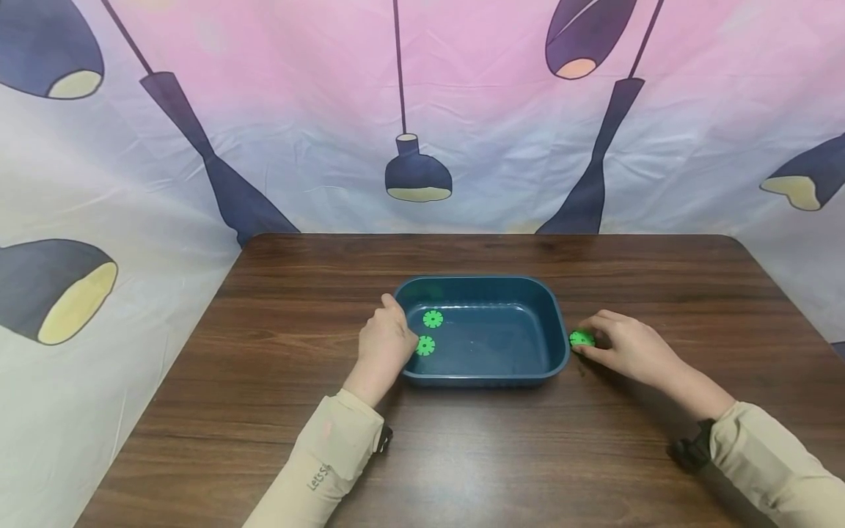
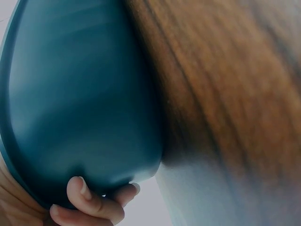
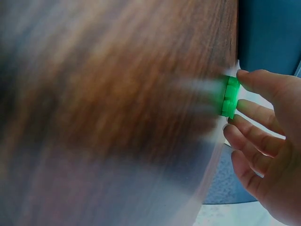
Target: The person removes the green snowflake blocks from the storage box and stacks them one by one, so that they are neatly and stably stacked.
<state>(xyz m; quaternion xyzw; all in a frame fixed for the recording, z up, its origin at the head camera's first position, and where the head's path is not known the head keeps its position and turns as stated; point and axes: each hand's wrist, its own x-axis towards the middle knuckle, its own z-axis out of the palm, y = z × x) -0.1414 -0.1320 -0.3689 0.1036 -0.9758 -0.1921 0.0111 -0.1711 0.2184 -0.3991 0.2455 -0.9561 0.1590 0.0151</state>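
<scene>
Gripping the dark teal tub (image 1: 508, 341) by its wall with the left hand (image 1: 384, 343), at nine o'clock from the tub's middle, taking twelve as the far side in the head view. Curling those fingers (image 2: 91, 201) against the smooth outer wall, as visible from the left wrist. Pinching a green disc (image 1: 582, 339) between thumb (image 3: 258, 81) and fingertips (image 3: 245, 108) of the right hand (image 1: 632, 348), low by the table (image 1: 264, 352) and just outside the tub at three o'clock. Showing a chunky, notched edge on that green disc; cannot tell whether single or stacked.

Holding within the tub two flat, plastic-looking toothed rounds, dark at the centre: a farther disc (image 1: 433, 319) just past nine o'clock and a nearer disc (image 1: 425, 345) around half past eight, set slightly apart. Forming, in the tub, a shallow oblong with rounded corners, a thin lip and a glossy floor.

Resting on brown wood grain with dark streaks, and catching a pale sheen towards six o'clock. Wearing beige fabric sleeves (image 1: 766, 447), loosely wrinkled. Facing, at twelve o'clock, a creased cloth (image 1: 317, 161) of pink and pale blue, printed with dark lamps (image 1: 419, 172).
</scene>
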